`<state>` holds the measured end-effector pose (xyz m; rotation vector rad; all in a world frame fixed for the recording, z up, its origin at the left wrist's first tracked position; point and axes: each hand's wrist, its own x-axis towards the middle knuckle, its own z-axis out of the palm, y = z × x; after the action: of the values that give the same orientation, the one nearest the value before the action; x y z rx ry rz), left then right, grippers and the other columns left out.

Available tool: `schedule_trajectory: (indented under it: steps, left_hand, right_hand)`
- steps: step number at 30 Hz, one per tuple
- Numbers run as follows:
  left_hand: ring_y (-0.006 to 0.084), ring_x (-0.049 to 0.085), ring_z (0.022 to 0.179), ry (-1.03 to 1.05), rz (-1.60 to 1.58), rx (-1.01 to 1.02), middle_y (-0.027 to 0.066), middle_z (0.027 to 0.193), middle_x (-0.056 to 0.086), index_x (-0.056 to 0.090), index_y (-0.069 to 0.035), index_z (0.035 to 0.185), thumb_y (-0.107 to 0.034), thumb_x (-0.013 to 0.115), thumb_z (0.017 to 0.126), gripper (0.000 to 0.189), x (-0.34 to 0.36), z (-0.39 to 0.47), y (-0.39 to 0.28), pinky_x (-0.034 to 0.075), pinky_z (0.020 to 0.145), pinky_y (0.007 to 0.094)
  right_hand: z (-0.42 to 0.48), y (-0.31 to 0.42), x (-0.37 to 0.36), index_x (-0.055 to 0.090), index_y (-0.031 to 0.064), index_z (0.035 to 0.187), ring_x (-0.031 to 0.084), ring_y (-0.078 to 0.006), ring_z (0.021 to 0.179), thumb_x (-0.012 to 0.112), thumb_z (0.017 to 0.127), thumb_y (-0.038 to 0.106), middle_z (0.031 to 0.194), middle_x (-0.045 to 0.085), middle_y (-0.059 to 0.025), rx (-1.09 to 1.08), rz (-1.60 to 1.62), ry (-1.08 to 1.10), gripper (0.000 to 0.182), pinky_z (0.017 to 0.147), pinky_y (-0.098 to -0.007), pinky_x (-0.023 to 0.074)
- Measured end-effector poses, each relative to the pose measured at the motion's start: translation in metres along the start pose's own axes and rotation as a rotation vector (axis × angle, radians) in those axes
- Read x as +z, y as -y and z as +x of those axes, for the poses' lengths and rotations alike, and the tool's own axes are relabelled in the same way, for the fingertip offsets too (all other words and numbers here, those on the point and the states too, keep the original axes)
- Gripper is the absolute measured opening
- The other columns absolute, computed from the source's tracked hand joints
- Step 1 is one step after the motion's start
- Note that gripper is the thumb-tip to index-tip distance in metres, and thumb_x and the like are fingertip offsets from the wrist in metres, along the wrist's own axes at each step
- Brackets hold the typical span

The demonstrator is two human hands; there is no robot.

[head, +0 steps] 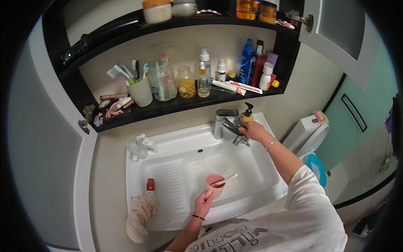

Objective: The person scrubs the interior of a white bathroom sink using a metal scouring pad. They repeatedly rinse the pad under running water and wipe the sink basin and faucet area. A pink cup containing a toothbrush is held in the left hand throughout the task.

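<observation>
A pink cup (215,186) is held by its handle in my left hand (203,204), over the front of the white sink (220,211). From the cup a white-handled toothbrush (229,179) leans out to the right; its other end is down inside. My right hand (255,131) has its thumb and fingers at the outer end of the chrome faucet (219,127), on the spout. Part of that grip is hidden behind the hand. Right behind it stands a pump bottle (246,117) with a black head. Whether water runs cannot be made out.
A black shelf (176,108) above the sink bears a toothbrush cup (141,93), jars and toothpaste tubes (245,87). Cabinet doors (50,157) stand open at both sides. Clear bottles (137,149) sit at the sink's back left. Beige cloth (141,217) and a red-capped tube (150,184) lie left.
</observation>
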<state>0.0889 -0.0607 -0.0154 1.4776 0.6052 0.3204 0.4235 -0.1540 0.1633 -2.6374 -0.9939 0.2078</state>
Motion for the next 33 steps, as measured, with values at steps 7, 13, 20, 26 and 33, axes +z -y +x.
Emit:
schedule_trajectory:
  steps: [7, 13, 20, 26, 33]
  left_hand:
    - [0.0037, 0.040, 0.065, 0.004, 0.010, 0.025, -0.0052, 0.068, 0.046, 0.056, 0.000, 0.081, -0.022, 0.061, 0.086, 0.023, 0.001, -0.001, -0.005, 0.038, 0.058, 0.0205]
    - [0.0032, 0.040, 0.063, -0.011, -0.058, 0.041, -0.0059, 0.067, 0.047, 0.056, -0.002, 0.079, -0.023, 0.061, 0.086, 0.023, -0.002, 0.002, 0.003, 0.036, 0.055, 0.0201]
    - [0.0038, 0.037, 0.064, -0.019, -0.163, -0.090, -0.0062, 0.066, 0.042, 0.051, -0.003, 0.073, -0.022, 0.062, 0.086, 0.025, -0.006, 0.000, 0.000, 0.035, 0.056, 0.0200]
    - [0.0033, 0.038, 0.063, -0.066, -0.228, -0.033, -0.0058, 0.068, 0.045, 0.054, -0.001, 0.078, -0.020, 0.061, 0.087, 0.022, -0.006, -0.012, -0.012, 0.035, 0.056, 0.0199]
    - [0.0026, 0.035, 0.063, -0.078, -0.120, 0.078, -0.0078, 0.067, 0.040, 0.050, -0.005, 0.072, -0.017, 0.060, 0.087, 0.022, -0.023, -0.017, -0.023, 0.032, 0.054, 0.0194]
  right_hand:
    - [-0.006, 0.070, 0.018, 0.065, 0.0042, 0.087, 0.049, -0.0268, 0.096, 0.059, 0.079, 0.024, 0.096, 0.051, -0.0116, -0.388, -0.577, -0.328, 0.022, 0.072, -0.0357, 0.0454]
    - [0.035, 0.111, 0.057, 0.069, 0.0029, 0.088, 0.052, -0.0261, 0.088, 0.058, 0.073, 0.016, 0.103, 0.052, -0.0121, -0.403, -1.138, -0.134, 0.022, 0.059, -0.0309, 0.0400]
    - [0.071, 0.092, 0.141, 0.063, 0.0004, 0.100, 0.058, -0.0274, 0.089, 0.054, 0.081, 0.020, 0.107, 0.055, -0.0170, -0.132, -0.912, -0.077, 0.029, 0.060, -0.0353, 0.0465]
    - [0.045, 0.047, 0.197, 0.065, 0.0038, 0.077, 0.063, -0.0317, 0.079, 0.058, 0.080, 0.024, 0.084, 0.062, -0.0172, 0.050, -0.094, -0.264, 0.021, 0.065, -0.0423, 0.0493]
    - [0.050, 0.044, 0.193, 0.061, -0.0051, 0.082, 0.056, -0.0346, 0.082, 0.057, 0.087, 0.028, 0.084, 0.062, -0.0207, 0.268, 0.973, -0.767, 0.034, 0.074, -0.0397, 0.0452]
